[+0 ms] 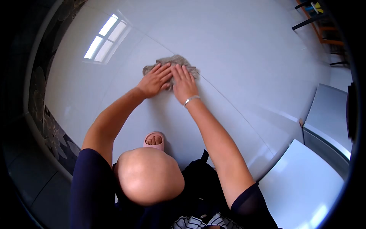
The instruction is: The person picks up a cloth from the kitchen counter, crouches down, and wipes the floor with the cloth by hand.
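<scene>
A crumpled grey-brown cloth [176, 59] lies on the glossy white tiled floor [244, 65]. My left hand [154, 81] presses flat on its left and near part, with the fingers stretched out. Close beside it, my right hand [184, 84] lies on the cloth too, its fingers extended and pointing away from me. A silver bracelet [191, 100] circles my right wrist. Both palms hide the near middle of the cloth.
My bent knee [149, 176] and a pink slipper [154, 140] are below my hands. A dark floral border [53, 126] runs along the left. At right stand a pale smooth panel [301, 187] and a grey cabinet-like unit [331, 110]. Dark legs of furniture [308, 22] show at the upper right.
</scene>
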A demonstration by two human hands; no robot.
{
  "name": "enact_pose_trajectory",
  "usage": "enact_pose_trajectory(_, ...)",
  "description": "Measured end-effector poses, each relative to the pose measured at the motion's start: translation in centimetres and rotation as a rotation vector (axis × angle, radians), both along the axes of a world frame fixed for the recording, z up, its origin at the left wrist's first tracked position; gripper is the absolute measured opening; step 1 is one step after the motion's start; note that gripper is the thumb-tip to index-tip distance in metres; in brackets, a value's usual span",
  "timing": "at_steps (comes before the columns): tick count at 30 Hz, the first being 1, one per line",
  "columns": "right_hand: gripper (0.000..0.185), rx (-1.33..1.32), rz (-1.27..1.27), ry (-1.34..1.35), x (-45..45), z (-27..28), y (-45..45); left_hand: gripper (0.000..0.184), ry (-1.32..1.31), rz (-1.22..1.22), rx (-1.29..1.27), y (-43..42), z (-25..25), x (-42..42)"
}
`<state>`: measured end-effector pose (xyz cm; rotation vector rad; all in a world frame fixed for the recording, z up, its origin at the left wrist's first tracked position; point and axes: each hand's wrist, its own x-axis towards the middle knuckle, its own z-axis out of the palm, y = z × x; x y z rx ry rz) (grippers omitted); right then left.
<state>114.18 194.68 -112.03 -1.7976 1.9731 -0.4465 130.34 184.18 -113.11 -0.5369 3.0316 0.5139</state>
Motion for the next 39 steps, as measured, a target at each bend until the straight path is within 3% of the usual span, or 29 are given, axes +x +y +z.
enact_pose_trajectory(2, 0.065, 0.015, -0.06, -0.062, -0.3, 0.5, 0.4, 0.062, -0.013, 0.037, -0.007, -0.4, 0.6, -1.4)
enact_pose_trajectory(5, 0.072, 0.028, -0.029, -0.001, -0.5, 0.8, 4.3, 0.065, 0.15, 0.038, 0.185, 4.3, 0.4, -1.1)
enact_pose_trajectory(7, 0.073, 0.124, -0.033, -0.064, 0.8, 2.5, 11.0, 0.061, 0.224, -0.024, 0.527, 9.1, 1.0, 1.4)
enact_pose_trajectory(11, 0.076, 0.153, -0.075, -0.024, 2.7, 3.5, 12.4, 0.042, 0.336, 0.144, 0.813, 9.8, 2.3, 2.9)
enact_pose_trajectory(13, 0.07, 0.119, -0.065, 0.029, 3.7, 2.9, 10.2, 0.036, 0.423, 0.433, 0.577, 8.4, 3.0, 3.2)
enact_pose_trajectory(16, 0.059, -0.093, -0.025, 0.198, 3.5, -0.8, 4.5, 0.035, 0.461, 0.658, 0.28, 5.4, 2.6, 2.9)
enact_pose_trajectory(21, 0.047, -0.095, -0.144, 0.414, -6.7, -2.9, -8.0, 0.048, 0.274, 0.587, 0.097, 3.3, -0.5, 3.4)
enact_pose_trajectory(24, 0.031, -0.076, -0.358, 0.061, -14.3, -0.2, -11.3, 0.053, 0.16, 0.565, 0.036, 3.5, -0.2, 3.4)
enact_pose_trajectory(25, 0.031, -0.073, -0.359, 0.077, -15.3, 0.6, -10.5, 0.055, 0.128, 0.567, 0.038, 3.5, -0.1, 3.3)
enact_pose_trajectory(27, 0.032, -0.281, -0.429, -0.014, -15.8, 2.7, -7.0, 0.055, 0.144, 0.565, 0.037, 3.6, -0.1, 3.3)
enact_pose_trajectory(31, 0.036, -0.313, -0.134, 0.046, -10.6, 6.0, 5.4, 0.055, 0.191, 0.553, 0.022, 3.5, -0.5, 3.4)
enact_pose_trajectory(37, 0.042, -0.013, 0.64, -0.087, -3.7, 1.6, 26.4, 0.055, 0.196, 0.528, -0.059, 3.5, -1.5, 3.3)
enact_pose_trajectory(39, 0.045, -0.02, 0.676, -0.113, -5.2, 0.2, 28.0, 0.054, 0.186, 0.515, -0.072, 3.5, -1.7, 3.1)
